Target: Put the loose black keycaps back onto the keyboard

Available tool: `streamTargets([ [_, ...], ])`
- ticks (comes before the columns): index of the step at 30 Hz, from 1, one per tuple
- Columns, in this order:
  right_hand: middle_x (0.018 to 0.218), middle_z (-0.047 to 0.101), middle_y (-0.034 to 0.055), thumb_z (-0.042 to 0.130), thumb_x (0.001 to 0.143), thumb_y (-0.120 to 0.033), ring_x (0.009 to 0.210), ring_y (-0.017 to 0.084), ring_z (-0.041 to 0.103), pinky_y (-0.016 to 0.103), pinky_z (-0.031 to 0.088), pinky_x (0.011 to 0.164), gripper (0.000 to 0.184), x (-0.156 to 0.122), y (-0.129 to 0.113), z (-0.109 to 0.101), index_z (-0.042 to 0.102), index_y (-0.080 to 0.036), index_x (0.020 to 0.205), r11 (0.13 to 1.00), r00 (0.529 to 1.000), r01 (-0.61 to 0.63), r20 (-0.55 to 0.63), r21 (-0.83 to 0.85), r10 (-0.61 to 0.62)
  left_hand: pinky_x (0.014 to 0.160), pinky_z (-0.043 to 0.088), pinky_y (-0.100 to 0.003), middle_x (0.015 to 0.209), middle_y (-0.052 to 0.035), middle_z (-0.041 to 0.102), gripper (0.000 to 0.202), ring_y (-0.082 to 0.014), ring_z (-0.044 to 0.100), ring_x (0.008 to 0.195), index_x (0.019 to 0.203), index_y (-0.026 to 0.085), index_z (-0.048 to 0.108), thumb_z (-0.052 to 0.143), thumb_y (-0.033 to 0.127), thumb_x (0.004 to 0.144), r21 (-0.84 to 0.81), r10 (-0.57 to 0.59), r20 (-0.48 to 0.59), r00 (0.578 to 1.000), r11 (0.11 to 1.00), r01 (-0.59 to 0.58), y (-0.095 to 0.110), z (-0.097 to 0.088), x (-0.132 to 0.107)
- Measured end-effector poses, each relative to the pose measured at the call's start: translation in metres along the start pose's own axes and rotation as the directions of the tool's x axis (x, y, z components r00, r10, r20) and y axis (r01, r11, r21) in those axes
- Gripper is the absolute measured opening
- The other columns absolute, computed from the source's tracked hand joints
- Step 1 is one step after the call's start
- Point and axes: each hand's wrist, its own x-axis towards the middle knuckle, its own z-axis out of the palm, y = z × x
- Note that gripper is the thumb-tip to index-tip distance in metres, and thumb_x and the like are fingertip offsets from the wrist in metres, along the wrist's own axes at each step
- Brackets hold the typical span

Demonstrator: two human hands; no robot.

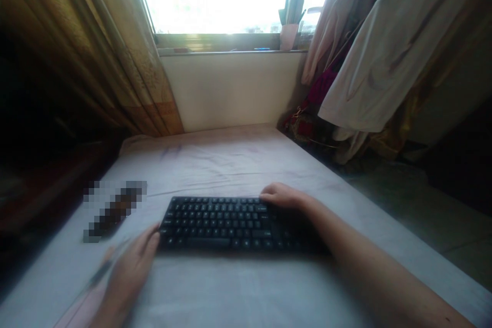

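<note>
A black computer keyboard (215, 223) lies across the white-sheeted surface in front of me, its keys facing up. My left hand (134, 261) grips its left end, with the thumb and fingers closed at the edge. At the far edge, toward the right, my right hand (283, 195) holds the keyboard, fingers curled over the rim. My right forearm passes over the keyboard's right part and hides some of its keys. Whether the keyboard rests fully on the sheet or is slightly raised, I cannot tell.
A pixelated dark object (115, 210) lies left of the keyboard. A window (215, 0) with a pink cup (288, 36) on its sill is ahead. A yellow curtain (126, 61) hangs left; clothes (369, 72) hang right, beside the sheet's (230, 159) right edge.
</note>
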Motion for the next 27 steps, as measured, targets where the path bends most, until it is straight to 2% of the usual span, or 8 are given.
streamTargets([
  [4,0.086,0.075,0.0062,0.049,0.087,-0.028,0.079,0.019,0.065,0.024,0.046,0.067,0.032,0.000,0.000,0.001,0.077,-0.014,0.088,1.000,1.000,-0.006,-0.028,0.010,0.006,0.102,0.048,-0.045,0.117,-0.0071,0.072,0.055,-0.0311,0.061,0.117,0.113,0.023,0.069,0.046,0.061,0.080,0.012,0.038,0.015,0.999,0.999,-0.038,0.001,-0.002,-0.007],
  [10,0.086,0.076,0.0080,0.048,0.089,-0.028,0.078,0.020,0.066,0.026,0.045,0.067,0.032,-0.005,0.000,0.007,0.078,-0.015,0.088,1.000,0.995,0.000,-0.097,-0.026,-0.002,0.108,0.042,-0.044,0.112,-0.0022,0.074,0.047,-0.0273,0.063,0.116,0.107,0.027,0.072,0.047,0.059,0.083,-0.043,0.045,-0.046,0.998,0.998,-0.047,-0.005,-0.001,-0.021],
  [14,0.084,0.076,0.0067,0.051,0.088,-0.028,0.077,0.020,0.066,0.026,0.045,0.068,0.030,-0.009,-0.002,0.011,0.078,-0.016,0.083,0.999,0.990,0.016,-0.140,-0.046,-0.023,0.104,0.047,-0.043,0.111,-0.0004,0.074,0.049,-0.0287,0.064,0.114,0.102,0.030,0.075,0.048,0.063,0.079,-0.085,-0.096,-0.046,0.994,0.992,0.092,-0.011,-0.005,-0.035],
  [16,0.085,0.076,0.0072,0.051,0.089,-0.029,0.078,0.020,0.066,0.026,0.046,0.070,0.030,-0.011,-0.004,0.015,0.077,-0.016,0.082,0.998,0.987,0.030,-0.158,-0.054,-0.038,0.096,0.053,-0.039,0.104,0.0003,0.076,0.048,-0.0286,0.066,0.110,0.099,0.030,0.075,0.048,0.065,0.078,-0.094,-0.165,-0.026,0.986,0.982,0.162,-0.015,-0.008,-0.041],
  [19,0.090,0.076,0.0082,0.050,0.091,-0.031,0.082,0.021,0.067,0.028,0.048,0.075,0.031,-0.016,-0.010,0.025,0.077,-0.017,0.086,0.996,0.980,0.060,-0.188,-0.058,-0.070,0.082,0.059,-0.032,0.090,0.0007,0.078,0.049,-0.0269,0.069,0.105,0.100,0.030,0.075,0.049,0.066,0.079,-0.108,-0.190,0.054,0.980,0.975,0.195,-0.019,-0.012,-0.049],
  [21,0.101,0.075,0.0092,0.047,0.093,-0.030,0.093,0.022,0.066,0.030,0.048,0.084,0.031,-0.022,-0.015,0.034,0.076,-0.017,0.095,0.995,0.971,0.083,-0.221,-0.059,-0.094,0.082,0.058,-0.031,0.088,0.0009,0.078,0.050,-0.0266,0.069,0.104,0.099,0.030,0.075,0.048,0.067,0.079,-0.096,-0.171,0.087,0.981,0.979,0.179,-0.017,-0.013,-0.052],
  [23,0.113,0.072,0.0103,0.046,0.094,-0.030,0.106,0.023,0.063,0.033,0.045,0.095,0.032,-0.030,-0.019,0.043,0.074,-0.017,0.104,0.992,0.953,0.101,-0.279,-0.072,-0.117,0.087,0.056,-0.032,0.090,0.0010,0.078,0.049,-0.0268,0.069,0.105,0.097,0.030,0.075,0.046,0.066,0.079,-0.072,-0.144,0.072,0.987,0.986,0.149,-0.013,-0.014,-0.053],
  [27,0.117,0.070,0.0114,0.047,0.094,-0.029,0.111,0.026,0.062,0.043,0.043,0.100,0.031,-0.047,-0.023,0.063,0.072,-0.020,0.108,0.977,0.874,0.137,-0.444,-0.161,-0.196,0.085,0.056,-0.034,0.089,0.0004,0.077,0.043,-0.0269,0.071,0.096,0.099,0.030,0.073,0.046,0.059,0.080,0.006,-0.033,0.014,0.999,0.999,0.033,-0.007,-0.020,-0.047],
])
